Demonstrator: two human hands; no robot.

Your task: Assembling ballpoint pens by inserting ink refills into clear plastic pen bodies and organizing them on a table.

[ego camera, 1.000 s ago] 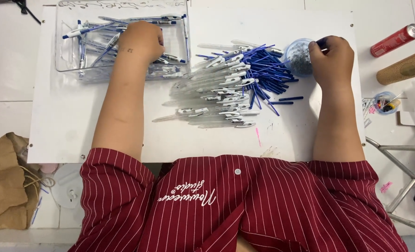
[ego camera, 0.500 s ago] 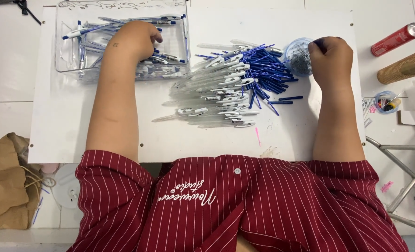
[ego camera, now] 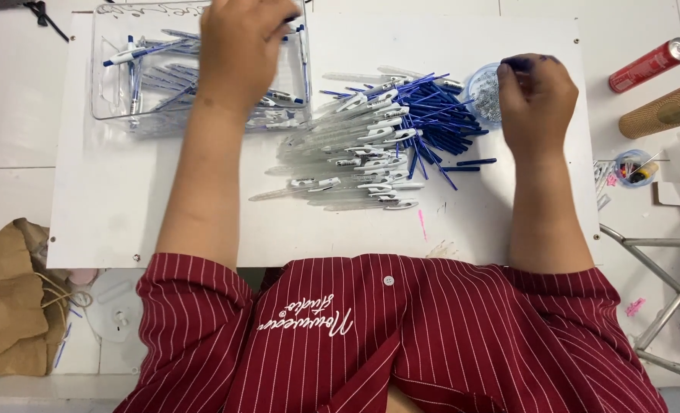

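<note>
My left hand [ego camera: 240, 47] hovers over a clear plastic tray [ego camera: 110, 107] that holds several finished blue-and-white pens. I see it from the back with the fingers curled, so what it holds is hidden. My right hand [ego camera: 537, 99] rests on the white board [ego camera: 126, 206], its ink-stained fingertips pinched at the rim of a small clear cup of springs [ego camera: 482, 90]. Between the hands lies a pile of clear pen barrels [ego camera: 355, 157] and blue refills [ego camera: 439, 126].
A red can [ego camera: 650, 64] and a cardboard tube [ego camera: 665, 111] lie on the floor at right, next to a small cup of bits [ego camera: 632, 167] and a metal frame [ego camera: 661, 306]. A brown paper bag [ego camera: 7, 306] sits at lower left.
My left hand has moved farther away from me, deeper over the tray. My right hand has shifted slightly left, toward the cup of springs.
</note>
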